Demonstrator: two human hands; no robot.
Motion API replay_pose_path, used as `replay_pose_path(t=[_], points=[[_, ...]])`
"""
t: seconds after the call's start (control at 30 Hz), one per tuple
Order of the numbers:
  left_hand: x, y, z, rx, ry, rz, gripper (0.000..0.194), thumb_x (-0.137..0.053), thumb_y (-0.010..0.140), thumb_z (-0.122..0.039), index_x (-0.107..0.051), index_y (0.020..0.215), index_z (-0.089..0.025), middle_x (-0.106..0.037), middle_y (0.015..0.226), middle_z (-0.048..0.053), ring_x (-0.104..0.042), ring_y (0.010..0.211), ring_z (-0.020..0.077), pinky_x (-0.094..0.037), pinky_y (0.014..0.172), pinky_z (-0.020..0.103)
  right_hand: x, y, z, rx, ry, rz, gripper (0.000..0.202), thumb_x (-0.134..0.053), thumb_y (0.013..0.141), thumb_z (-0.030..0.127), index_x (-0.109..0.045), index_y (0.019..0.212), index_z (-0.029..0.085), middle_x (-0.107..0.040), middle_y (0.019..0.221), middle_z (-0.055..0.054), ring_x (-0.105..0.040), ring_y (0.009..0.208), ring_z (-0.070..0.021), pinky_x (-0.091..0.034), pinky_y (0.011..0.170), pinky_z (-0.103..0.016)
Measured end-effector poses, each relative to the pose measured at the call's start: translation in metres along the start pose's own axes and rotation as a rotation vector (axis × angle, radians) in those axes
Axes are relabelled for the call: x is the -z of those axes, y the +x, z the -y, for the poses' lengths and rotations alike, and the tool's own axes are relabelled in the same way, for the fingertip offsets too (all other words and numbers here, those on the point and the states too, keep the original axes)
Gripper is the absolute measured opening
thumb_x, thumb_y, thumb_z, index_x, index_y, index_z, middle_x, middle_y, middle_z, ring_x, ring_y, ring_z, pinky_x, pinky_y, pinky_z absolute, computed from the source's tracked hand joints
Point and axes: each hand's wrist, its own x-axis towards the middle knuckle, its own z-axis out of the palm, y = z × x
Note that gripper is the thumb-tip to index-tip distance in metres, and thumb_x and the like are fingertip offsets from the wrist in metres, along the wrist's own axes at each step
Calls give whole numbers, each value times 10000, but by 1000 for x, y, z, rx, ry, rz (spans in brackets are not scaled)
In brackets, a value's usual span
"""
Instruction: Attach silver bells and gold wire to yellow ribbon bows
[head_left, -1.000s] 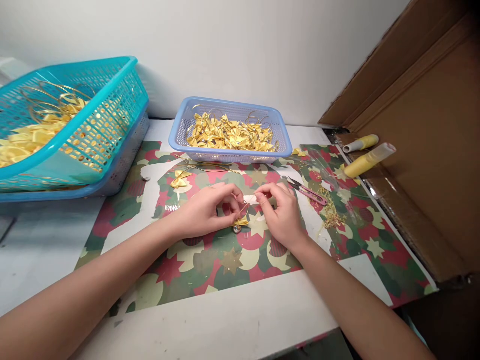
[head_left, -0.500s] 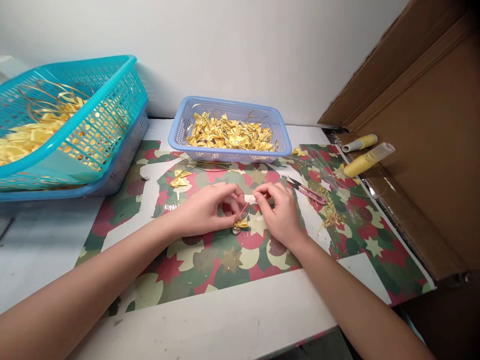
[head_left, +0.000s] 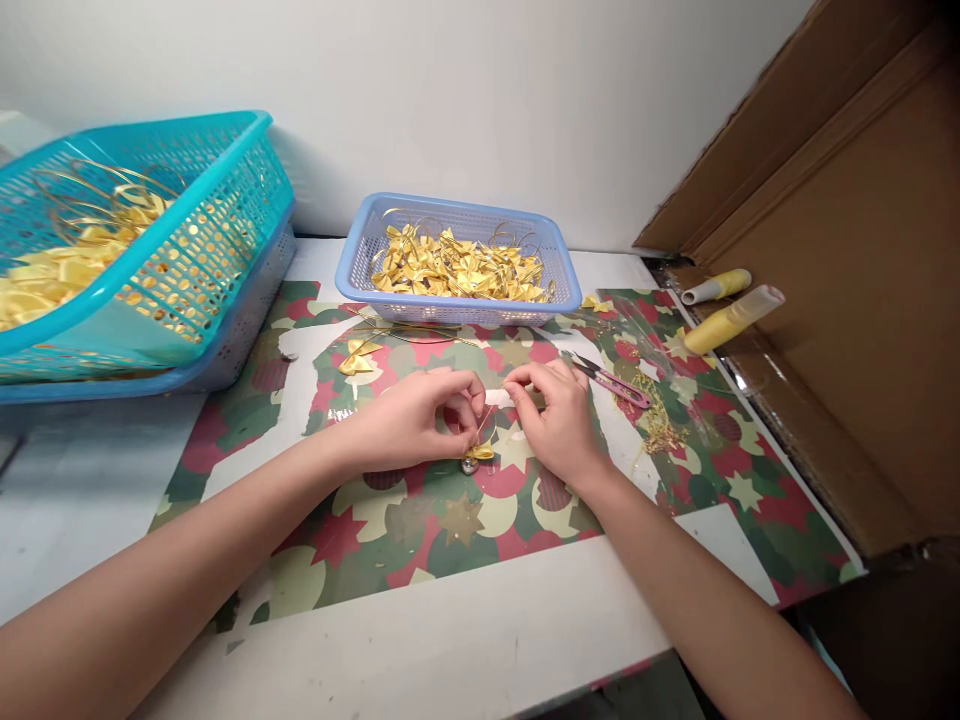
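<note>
Just above the patterned sheet, my left hand (head_left: 431, 420) is closed in a pinch on a thin gold cord (head_left: 489, 415). At its fingertips hangs a small yellow ribbon bow (head_left: 482, 453) with a round silver bell (head_left: 469, 466) below it. My right hand (head_left: 553, 415) is closed too, thumb and forefinger pressed together at the cord's upper side; the cord end between them is too fine to see clearly. Another yellow bow (head_left: 361, 357) lies beyond my left hand. Pink-handled thread snips (head_left: 616, 385) rest right of my right hand.
A blue basket (head_left: 457, 302) of yellow bows stands at the back. At left, a turquoise basket (head_left: 187, 270) of bows and gold cords sits in another basket. Cord scraps (head_left: 661, 430) and two yellow-and-clear tubes (head_left: 731, 320) lie at right, beside a cardboard wall (head_left: 840, 300).
The bow and bell have shifted very slightly left and down with my left fingertips. My right hand keeps its pinch in nearly the same place.
</note>
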Motion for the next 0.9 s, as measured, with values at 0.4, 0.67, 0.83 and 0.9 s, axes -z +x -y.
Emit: replay_pose_path(t=[0.4,0.67,0.83,0.9], points=[[-1,-1,3,-1,24,-28,61,-569,755,-170,-518,774,-198,-644,733,-25,-634,666,123,-493,633,232,2,3,-3,5,-35,-16,145,-527,895,193,-583,766,228,-694,782,15,-541,810,-191,-280,831,-368],[-2,1,3,18,-16,-18,85,-575,731,-132,-520,756,-193,-630,709,-30,-623,652,114,-490,624,218,2,4,-7,41,-77,-19,134,-546,894,198,-586,770,228,-693,775,23,-539,831,-194,-268,835,-375],[-3,1,3,29,-40,16,86,-577,724,-133,-516,747,-190,-625,712,-26,-605,654,117,-482,626,224,2,5,-7,43,-101,-1,131,-543,899,200,-593,782,233,-694,775,17,-533,838,-201,-265,830,-377],[-3,2,3,27,-45,37,87,-571,724,-127,-519,751,-191,-625,716,-28,-599,662,117,-477,637,227,2,5,-7,39,-110,7,137,-536,903,203,-595,782,232,-696,782,15,-531,841,-200,-264,830,-373]])
